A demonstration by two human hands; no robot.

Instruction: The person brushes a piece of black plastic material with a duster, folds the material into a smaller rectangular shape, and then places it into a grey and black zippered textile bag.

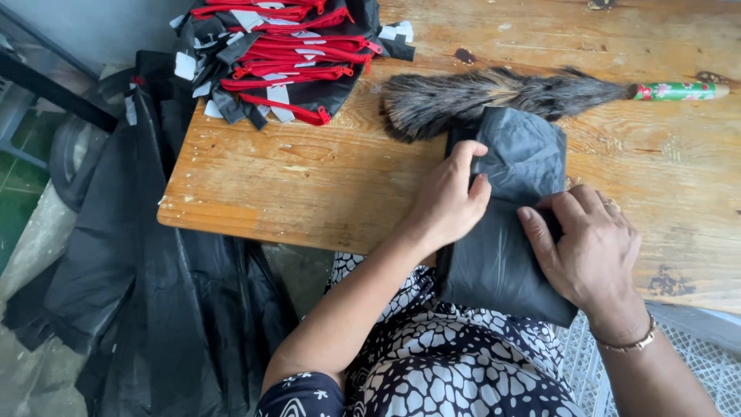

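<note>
Tabletop of worn wood (309,177) fills mid-frame. Black fabric piece (505,232), matte and folded, hangs over its lower edge at centre-right. Left hand (451,197) presses it flat, fingers loosely curled; right hand (590,247) pinches a fold. Black pieces with red zips and white rectangular labels (282,54) pile upper left.

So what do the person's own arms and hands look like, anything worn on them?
Both forearms are bare. The left arm shows a short dark sleeve with a white flower print near the elbow. The right hand has a thin gold-coloured bracelet at the wrist. The left hand wears nothing visible.
</note>
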